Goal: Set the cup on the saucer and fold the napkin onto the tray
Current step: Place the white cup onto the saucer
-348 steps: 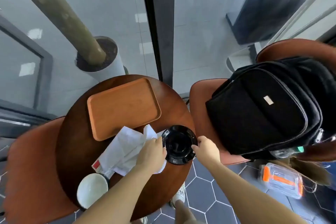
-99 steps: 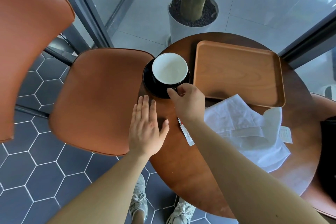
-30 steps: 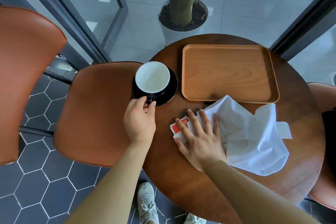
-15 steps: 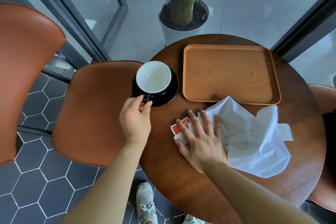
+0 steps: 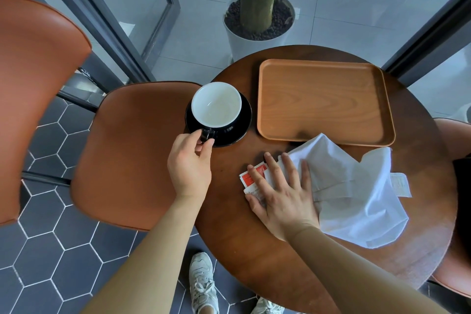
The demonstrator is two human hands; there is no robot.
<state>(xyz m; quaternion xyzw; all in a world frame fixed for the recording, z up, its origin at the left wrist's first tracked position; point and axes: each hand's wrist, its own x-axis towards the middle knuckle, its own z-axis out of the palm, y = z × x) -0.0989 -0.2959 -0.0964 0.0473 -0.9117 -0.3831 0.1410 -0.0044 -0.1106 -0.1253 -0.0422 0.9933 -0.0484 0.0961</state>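
A cup (image 5: 216, 104), white inside and black outside, stands upright on the black saucer (image 5: 242, 120) at the left edge of the round table. My left hand (image 5: 190, 166) pinches the cup's black handle between thumb and fingers. A crumpled white napkin (image 5: 356, 191) lies on the table below the wooden tray (image 5: 321, 99), one corner touching the tray's near rim. My right hand (image 5: 280, 191) lies flat, fingers spread, on the napkin's left edge and on a red and white sachet (image 5: 251, 177).
The dark round table (image 5: 249, 250) stands between orange chairs (image 5: 127, 150), one at the left and one at the right edge. A potted tree trunk (image 5: 258, 15) stands behind the table. A paper slip (image 5: 400, 185) pokes out beside the napkin. My shoes show below.
The camera has moved in slightly. My left hand's fingers have closed further around the cup's handle. My right hand stays flat on the napkin and sachet.
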